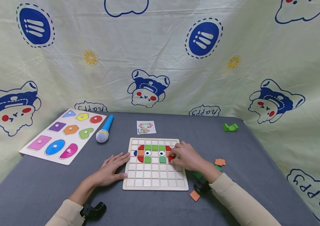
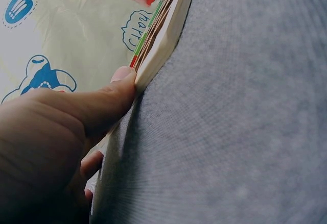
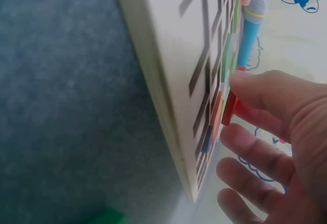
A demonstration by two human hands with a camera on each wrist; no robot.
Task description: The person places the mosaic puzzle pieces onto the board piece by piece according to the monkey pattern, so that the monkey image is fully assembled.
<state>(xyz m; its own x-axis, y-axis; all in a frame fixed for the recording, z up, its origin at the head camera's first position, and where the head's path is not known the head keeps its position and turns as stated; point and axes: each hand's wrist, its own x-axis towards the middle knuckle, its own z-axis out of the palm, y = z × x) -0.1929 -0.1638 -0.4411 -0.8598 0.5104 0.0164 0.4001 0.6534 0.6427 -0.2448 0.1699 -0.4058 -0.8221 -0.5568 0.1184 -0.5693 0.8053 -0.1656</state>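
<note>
A wooden grid board (image 1: 158,185) lies on the grey table with coloured tiles in its upper rows. My left hand (image 1: 110,171) rests at the board's left side, fingers extended, its thumb (image 2: 120,83) touching the edge. Over the right part of the grid, my right hand (image 1: 189,157) pinches a small red tile (image 3: 230,107) between thumb and fingers. Green tiles (image 1: 155,147), two round eye tiles (image 1: 147,153), red corner tiles (image 1: 140,159) and a blue rounded tile (image 1: 135,153) sit in the cells. The right hand covers some cells in the head view.
Loose orange tiles (image 1: 195,196) and green tiles (image 1: 197,175) lie near the right forearm. Behind the board is a pattern card (image 1: 146,127). A blue toy microphone (image 1: 105,130) and a shape puzzle board (image 1: 73,121) are at left, a green wavy piece (image 1: 230,127) at far right.
</note>
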